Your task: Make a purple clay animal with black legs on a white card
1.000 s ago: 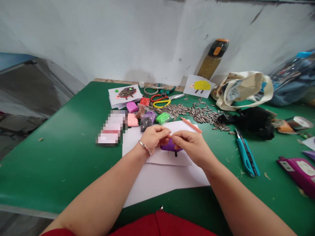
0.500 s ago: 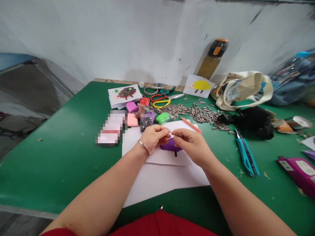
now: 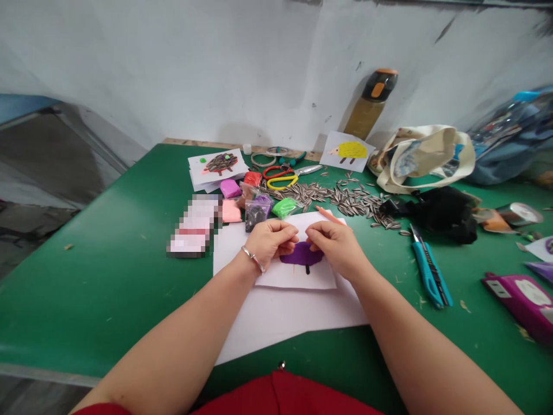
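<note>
A purple clay shape (image 3: 301, 254) with a short black leg lies on a white sheet (image 3: 276, 279), itself on larger white paper (image 3: 259, 323). Over the shape's left side, my left hand (image 3: 273, 243), with a silver bangle at the wrist, has thumb and fingers pinched together; what they hold, if anything, is too small to name. My right hand (image 3: 335, 246) is pinched above the shape's right side, a small gap from the left; its fingertips hide anything between them. An orange stick (image 3: 328, 215) lies just beyond.
Sunflower seeds (image 3: 354, 200), scissors (image 3: 283, 177), bagged clay (image 3: 256, 214) and a blurred phone (image 3: 194, 226) lie beyond and left. A teal cutter (image 3: 431, 271), black cloth (image 3: 447, 214), cloth bag (image 3: 427, 158) and magenta case (image 3: 521, 302) are right. A bottle (image 3: 371, 104) stands by the wall.
My right hand has moved slightly right, away from my left, and turned, uncovering more of the purple shape. My left hand has stayed nearly still.
</note>
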Demonstrator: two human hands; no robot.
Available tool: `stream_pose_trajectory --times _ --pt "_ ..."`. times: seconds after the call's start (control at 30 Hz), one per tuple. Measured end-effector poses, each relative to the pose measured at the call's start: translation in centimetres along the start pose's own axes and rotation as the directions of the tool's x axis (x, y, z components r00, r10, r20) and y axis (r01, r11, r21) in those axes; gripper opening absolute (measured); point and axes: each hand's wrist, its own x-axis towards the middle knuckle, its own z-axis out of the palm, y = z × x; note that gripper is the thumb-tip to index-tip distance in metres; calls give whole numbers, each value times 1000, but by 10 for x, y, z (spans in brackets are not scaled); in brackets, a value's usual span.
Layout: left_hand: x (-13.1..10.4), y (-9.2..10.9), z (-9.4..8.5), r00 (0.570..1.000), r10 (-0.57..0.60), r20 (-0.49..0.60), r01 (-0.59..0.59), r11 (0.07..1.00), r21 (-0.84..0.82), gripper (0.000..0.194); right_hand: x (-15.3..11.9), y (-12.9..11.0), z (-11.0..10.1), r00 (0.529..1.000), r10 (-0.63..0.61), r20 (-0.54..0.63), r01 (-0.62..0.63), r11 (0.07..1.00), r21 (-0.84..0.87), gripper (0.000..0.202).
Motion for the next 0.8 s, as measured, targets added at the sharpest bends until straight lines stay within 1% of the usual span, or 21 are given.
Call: stream_pose_trajectory --times 0.13,0.23,0.37,0.5,0.6,0.7,0.8 --pt "0 -1 1 1000 5 -2 -5 1000 6 30 8 6 0 999 -51 -8 51 999 -15 23" --pt "0 -1 1 1000 7 2 -7 1000 8 30 10 6 0 997 -82 -9 82 997 -5 16" --pt "0 -2 0 1000 7 8 -7 1000 6 30 4 0 -2 996 -80 -33 80 997 14 16" --pt "1 -2 0 1000 10 13 -10 1000 2 31 -3 -7 -4 998 -66 -1 66 998 -10 19" --pt "1 -1 0 1000 13 8 -13 1000 -5 31 -5 -8 -5 995 -97 6 97 995 -24 19" --pt "0 1 0 1000 17 0 -17 1000 -10 32 -4 -9 -7 989 -146 -18 145 988 -55 22" --pt "-2 2 1 1000 22 1 -22 1000 -8 32 -5 -9 -7 988 -152 -24 149 984 -92 21"
